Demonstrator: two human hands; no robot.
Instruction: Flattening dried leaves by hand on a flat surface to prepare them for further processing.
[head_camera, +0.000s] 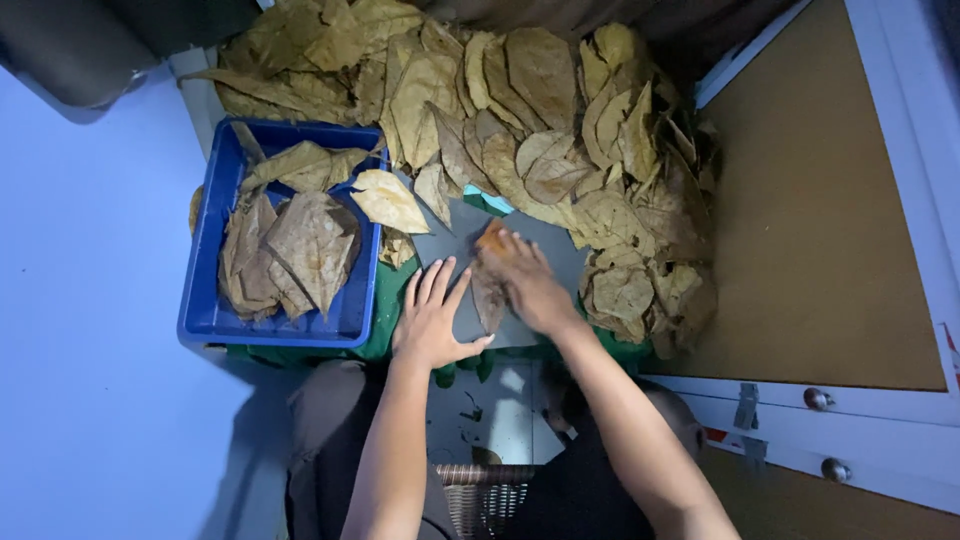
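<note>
Leaf (489, 298), brown & dry, lies on grey board (450, 240) atop surface, under right hand (525, 282), which presses it flat w/ fingers spread, nothing clasped. Left hand (432, 318) rests palm-down just beside it, fingers splayed, grip empty. Blue bin (205, 300) at left holds more leaves; big leaf pile (560, 130) heaps behind & to right. Green cloth (390, 300) shows under board.

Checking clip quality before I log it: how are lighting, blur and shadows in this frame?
Head view: dim, bluish light; the right hand is motion-blurred over a leaf, the left hand sharper; dried leaves and blue tray readable; top corners fall into dark shadow; no glare.
</note>
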